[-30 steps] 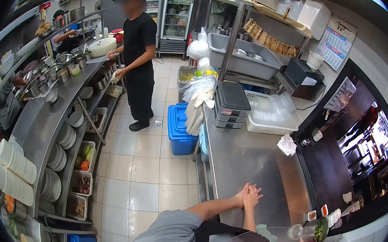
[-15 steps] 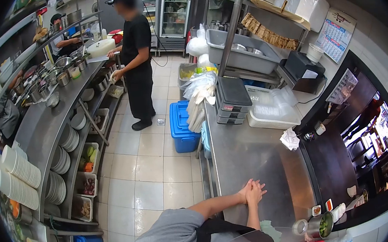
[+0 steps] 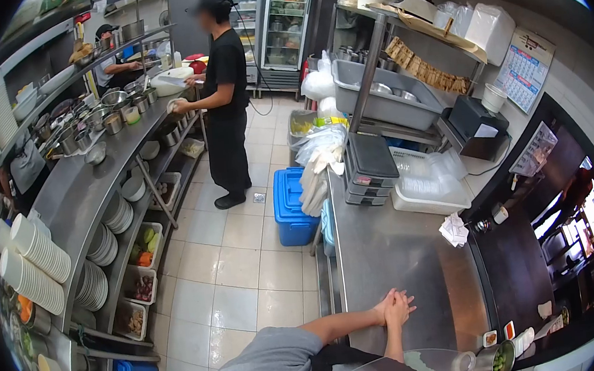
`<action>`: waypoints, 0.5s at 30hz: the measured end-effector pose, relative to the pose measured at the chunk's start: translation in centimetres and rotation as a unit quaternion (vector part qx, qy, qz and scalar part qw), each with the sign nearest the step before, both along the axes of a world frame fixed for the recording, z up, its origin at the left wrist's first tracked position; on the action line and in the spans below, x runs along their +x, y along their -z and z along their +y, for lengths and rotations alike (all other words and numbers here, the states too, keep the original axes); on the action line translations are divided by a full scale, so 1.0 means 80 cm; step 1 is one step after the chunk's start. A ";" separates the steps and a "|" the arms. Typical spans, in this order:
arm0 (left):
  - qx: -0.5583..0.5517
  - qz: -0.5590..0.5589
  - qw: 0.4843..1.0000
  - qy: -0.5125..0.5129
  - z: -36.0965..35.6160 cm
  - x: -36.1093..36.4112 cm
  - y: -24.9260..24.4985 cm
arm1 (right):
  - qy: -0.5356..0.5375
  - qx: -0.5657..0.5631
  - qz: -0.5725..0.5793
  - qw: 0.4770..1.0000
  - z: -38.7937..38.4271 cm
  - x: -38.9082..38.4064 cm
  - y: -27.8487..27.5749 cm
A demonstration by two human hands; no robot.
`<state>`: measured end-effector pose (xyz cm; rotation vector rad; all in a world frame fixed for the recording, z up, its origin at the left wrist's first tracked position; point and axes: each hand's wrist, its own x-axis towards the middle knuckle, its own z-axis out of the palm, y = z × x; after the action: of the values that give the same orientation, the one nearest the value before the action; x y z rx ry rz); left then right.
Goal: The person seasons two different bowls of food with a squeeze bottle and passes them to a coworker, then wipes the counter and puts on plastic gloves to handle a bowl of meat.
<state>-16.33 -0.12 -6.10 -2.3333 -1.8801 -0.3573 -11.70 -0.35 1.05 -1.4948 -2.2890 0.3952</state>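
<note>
My hands are clasped together over the bare steel counter (image 3: 382, 249), fingers interlaced and nothing held in them. My left hand (image 3: 382, 311) comes in from the left and is partly covered by my right hand (image 3: 397, 311). Several fingertips stick out on the right side of the clasp. Below my right forearm lies a pale green cloth or sheet (image 3: 419, 365), seen partly through a clear curved edge at the bottom of the view.
A person (image 3: 223, 85) holding a knife stands at the long left counter (image 3: 89, 180). Blue bins (image 3: 292, 204) stand beside my counter. Black drawers (image 3: 369, 168), a white basket (image 3: 427, 198) and crumpled paper (image 3: 453, 230) sit on it. A pot (image 3: 498, 361) of green pieces is near right.
The view has shifted, so the room appears a little lower and to the right. My hands stay clasped over the counter. The person at the left counter stays in about the same place.
</note>
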 end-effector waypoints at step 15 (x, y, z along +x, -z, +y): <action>0.012 -0.013 1.000 -0.005 0.016 0.006 0.035 | -0.005 0.001 -0.009 1.000 0.004 0.001 0.008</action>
<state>-15.87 1.19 -8.91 -2.3133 -1.8890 -0.4096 -11.64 0.01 0.43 -1.4911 -2.3116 0.3835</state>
